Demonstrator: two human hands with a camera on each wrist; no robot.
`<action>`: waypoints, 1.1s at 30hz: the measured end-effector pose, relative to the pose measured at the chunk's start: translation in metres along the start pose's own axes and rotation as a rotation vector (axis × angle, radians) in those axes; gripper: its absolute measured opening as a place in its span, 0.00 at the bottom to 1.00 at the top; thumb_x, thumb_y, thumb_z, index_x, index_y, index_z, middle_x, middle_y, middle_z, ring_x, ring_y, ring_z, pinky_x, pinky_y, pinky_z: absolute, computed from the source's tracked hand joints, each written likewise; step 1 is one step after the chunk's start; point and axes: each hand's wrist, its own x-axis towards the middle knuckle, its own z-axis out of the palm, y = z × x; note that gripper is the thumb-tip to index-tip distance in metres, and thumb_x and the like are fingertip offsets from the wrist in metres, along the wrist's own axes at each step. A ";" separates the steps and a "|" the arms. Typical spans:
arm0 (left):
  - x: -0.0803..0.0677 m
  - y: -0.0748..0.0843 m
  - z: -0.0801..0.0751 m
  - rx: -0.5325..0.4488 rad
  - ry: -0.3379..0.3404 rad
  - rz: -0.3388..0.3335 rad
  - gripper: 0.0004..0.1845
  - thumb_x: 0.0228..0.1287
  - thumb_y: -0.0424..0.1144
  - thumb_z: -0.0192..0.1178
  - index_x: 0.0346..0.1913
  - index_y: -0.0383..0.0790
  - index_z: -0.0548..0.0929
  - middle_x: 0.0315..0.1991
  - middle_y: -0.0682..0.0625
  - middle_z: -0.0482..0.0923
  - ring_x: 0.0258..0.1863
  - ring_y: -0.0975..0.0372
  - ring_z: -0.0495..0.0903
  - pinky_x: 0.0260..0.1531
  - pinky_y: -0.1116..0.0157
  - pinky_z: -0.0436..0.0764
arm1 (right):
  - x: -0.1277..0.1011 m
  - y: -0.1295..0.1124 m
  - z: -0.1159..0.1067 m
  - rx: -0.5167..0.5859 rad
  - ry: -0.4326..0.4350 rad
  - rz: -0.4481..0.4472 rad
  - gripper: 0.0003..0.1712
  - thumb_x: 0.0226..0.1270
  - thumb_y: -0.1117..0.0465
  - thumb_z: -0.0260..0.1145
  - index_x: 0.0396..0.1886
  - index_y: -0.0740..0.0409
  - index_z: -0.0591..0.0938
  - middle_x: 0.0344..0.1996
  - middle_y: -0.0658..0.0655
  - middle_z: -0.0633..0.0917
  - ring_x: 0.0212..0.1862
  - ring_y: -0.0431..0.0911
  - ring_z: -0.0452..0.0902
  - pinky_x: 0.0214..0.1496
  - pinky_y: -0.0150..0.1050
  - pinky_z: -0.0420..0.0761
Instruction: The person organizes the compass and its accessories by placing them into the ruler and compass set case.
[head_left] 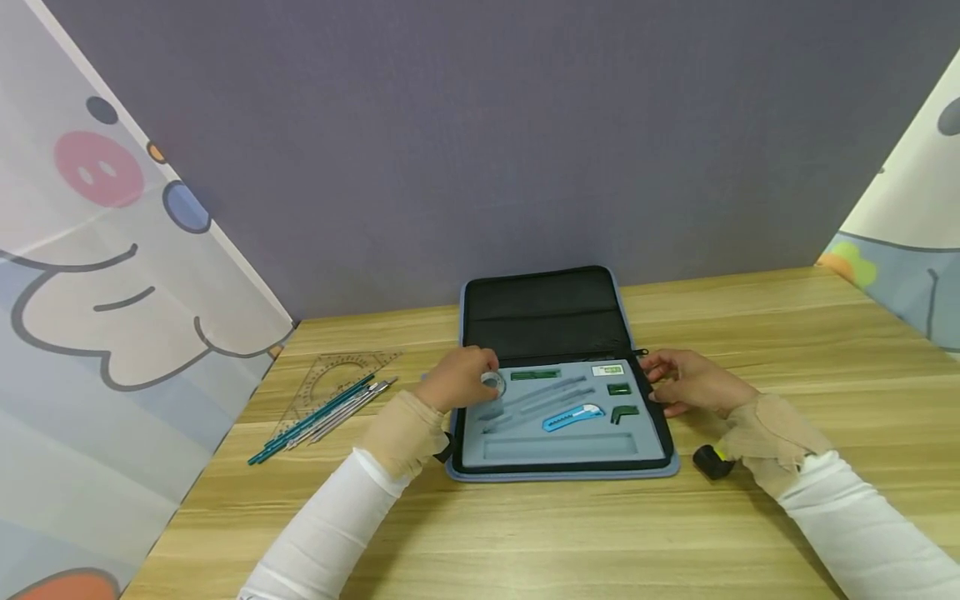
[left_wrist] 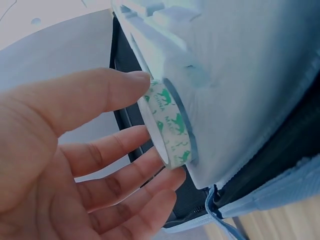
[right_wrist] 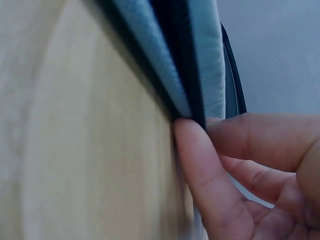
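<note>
An open zip case (head_left: 459, 367) lies on the wooden table, its grey foam insert (head_left: 558, 450) facing up. My left hand (head_left: 480, 377) pinches a small roll of tape (head_left: 492, 382) at the insert's upper left. In the left wrist view the white, green-printed tape roll (left_wrist: 171, 127) stands on edge in a round foam recess, between the thumb and fingers of my left hand (left_wrist: 156, 127). My right hand (head_left: 656, 382) rests with relaxed fingers against the case's right rim (head_left: 660, 417). Its fingertips (right_wrist: 187, 132) touch the case's edge (right_wrist: 165, 55). A blue utility knife (head_left: 573, 416) lies in the insert.
Small green pieces (head_left: 536, 374) and a green angle piece (head_left: 623, 412) sit in other recesses. A clear set square (head_left: 341, 371) and several pens (head_left: 322, 417) lie to the left. A black and yellow object (head_left: 712, 461) sits by my right wrist. Patterned screens stand on both sides.
</note>
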 end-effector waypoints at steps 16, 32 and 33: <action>0.001 0.001 0.003 -0.024 -0.025 -0.005 0.19 0.53 0.38 0.70 0.47 0.35 0.80 0.42 0.43 0.79 0.43 0.54 0.77 0.46 0.58 0.75 | 0.001 0.000 0.000 0.008 0.001 0.011 0.29 0.58 0.72 0.61 0.59 0.75 0.64 0.43 0.66 0.70 0.34 0.47 0.75 0.32 0.40 0.82; 0.003 -0.002 0.008 -0.024 -0.024 -0.019 0.19 0.53 0.39 0.70 0.47 0.35 0.80 0.42 0.44 0.78 0.42 0.54 0.76 0.44 0.59 0.76 | 0.000 -0.002 0.000 0.012 -0.001 0.017 0.28 0.59 0.72 0.60 0.59 0.75 0.64 0.44 0.66 0.70 0.35 0.47 0.74 0.33 0.40 0.82; 0.003 -0.002 0.008 -0.028 -0.020 -0.022 0.19 0.53 0.39 0.70 0.47 0.35 0.80 0.42 0.44 0.78 0.42 0.54 0.76 0.44 0.59 0.76 | 0.000 -0.002 0.000 0.010 -0.002 0.016 0.28 0.59 0.72 0.60 0.59 0.75 0.64 0.44 0.67 0.70 0.36 0.47 0.74 0.33 0.40 0.82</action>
